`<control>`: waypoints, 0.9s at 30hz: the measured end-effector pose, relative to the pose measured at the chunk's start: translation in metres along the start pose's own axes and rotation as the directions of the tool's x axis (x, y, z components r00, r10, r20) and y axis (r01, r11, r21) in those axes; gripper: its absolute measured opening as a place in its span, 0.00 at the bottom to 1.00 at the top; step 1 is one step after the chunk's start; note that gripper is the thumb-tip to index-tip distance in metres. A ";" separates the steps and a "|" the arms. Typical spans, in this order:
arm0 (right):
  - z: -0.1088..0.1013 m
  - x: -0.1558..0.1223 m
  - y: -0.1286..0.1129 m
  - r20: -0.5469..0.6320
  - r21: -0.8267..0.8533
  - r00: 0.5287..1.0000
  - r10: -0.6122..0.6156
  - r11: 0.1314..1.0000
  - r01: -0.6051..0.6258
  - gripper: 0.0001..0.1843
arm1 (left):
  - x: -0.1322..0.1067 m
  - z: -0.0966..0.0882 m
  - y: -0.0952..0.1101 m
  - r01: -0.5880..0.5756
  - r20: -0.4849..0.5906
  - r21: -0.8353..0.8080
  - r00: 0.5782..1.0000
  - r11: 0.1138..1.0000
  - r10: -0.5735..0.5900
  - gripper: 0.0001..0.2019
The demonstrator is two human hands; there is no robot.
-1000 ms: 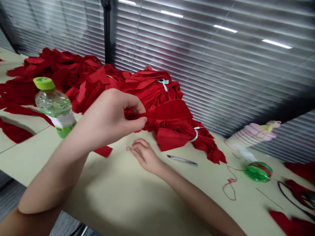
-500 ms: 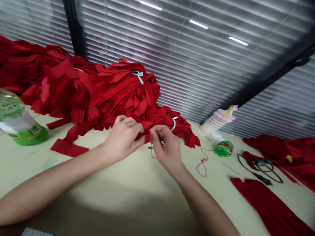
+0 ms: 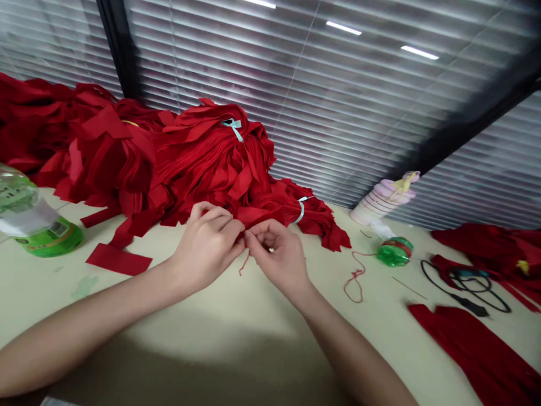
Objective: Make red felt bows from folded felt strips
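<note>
In the head view my left hand (image 3: 209, 239) is closed, its thumb and forefinger pinching the edge of a red cloth strip (image 3: 255, 215). My right hand (image 3: 279, 251) is closed in a pinch beside it, fingertips touching those of the left. A short end of red string (image 3: 244, 264) dangles below the meeting fingertips. What lies right between the fingertips is hidden by the fingers. Just behind both hands rises a heap of red cloth strips (image 3: 207, 149), partly bound with pale blue ties (image 3: 236, 128).
A green-labelled bottle (image 3: 51, 228) stands at the left. To the right are a pink spool (image 3: 376, 203), a green roll (image 3: 395, 252) trailing red string, a black cable (image 3: 473, 304) and more red cloth (image 3: 477, 355). Window blinds (image 3: 270, 62) close off the back.
My right hand has moved left until its fingertips meet the left hand's. The dangling string end has shifted left with it. The view has turned slightly.
</note>
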State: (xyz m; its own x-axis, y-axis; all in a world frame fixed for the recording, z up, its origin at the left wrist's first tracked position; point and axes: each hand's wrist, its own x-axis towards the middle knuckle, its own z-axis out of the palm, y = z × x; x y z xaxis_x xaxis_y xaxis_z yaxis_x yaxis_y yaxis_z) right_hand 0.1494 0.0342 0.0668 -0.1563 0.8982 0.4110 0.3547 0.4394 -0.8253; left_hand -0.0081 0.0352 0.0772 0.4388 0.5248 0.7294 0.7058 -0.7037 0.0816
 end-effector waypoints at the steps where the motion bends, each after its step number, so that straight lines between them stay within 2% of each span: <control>1: -0.001 0.001 0.000 0.006 0.069 0.999 0.033 0.997 -0.034 0.09 | 0.000 0.000 0.001 -0.013 -0.006 0.008 1.000 1.000 0.013 0.08; 4: -0.005 0.004 -0.001 0.022 0.231 0.995 0.102 0.967 -0.104 0.14 | 0.001 -0.002 0.002 -0.059 -0.043 0.007 0.997 0.998 0.059 0.07; 7: -0.009 0.004 -0.003 0.005 0.289 0.993 0.118 0.951 -0.115 0.17 | 0.001 -0.002 0.002 -0.095 -0.101 -0.016 0.991 0.995 0.093 0.05; 10: -0.010 0.003 -0.005 -0.023 0.273 0.994 0.111 0.957 -0.101 0.17 | 0.001 -0.003 0.003 -0.058 -0.105 -0.019 0.993 0.998 0.055 0.02; 12: -0.011 0.002 -0.007 -0.025 0.260 0.995 0.100 0.961 -0.090 0.16 | 0.001 -0.003 0.003 -0.053 -0.097 -0.010 0.994 0.999 0.052 0.05; 17: -0.014 0.001 -0.009 -0.043 0.223 0.997 0.063 0.973 -0.051 0.15 | 0.001 -0.003 0.003 -0.186 -0.158 0.013 0.970 0.982 0.186 0.09; 21: -0.017 0.000 -0.010 -0.052 0.191 0.998 0.023 0.981 -0.013 0.13 | 0.001 -0.003 0.003 -0.210 -0.159 -0.013 0.966 0.978 0.205 0.08; 27: -0.011 -0.003 -0.012 -0.084 0.214 0.995 0.049 0.976 -0.030 0.13 | 0.003 -0.004 0.002 -0.115 -0.175 -0.007 0.978 0.993 0.112 0.03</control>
State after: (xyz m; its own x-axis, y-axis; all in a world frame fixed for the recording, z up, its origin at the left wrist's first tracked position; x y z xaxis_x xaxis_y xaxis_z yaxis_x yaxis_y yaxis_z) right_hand 0.1560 0.0263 0.0801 -0.0613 0.9140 0.4010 0.1541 0.4056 -0.9010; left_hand -0.0075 0.0335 0.0823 0.4113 0.3505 0.8414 0.6466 -0.7628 0.0017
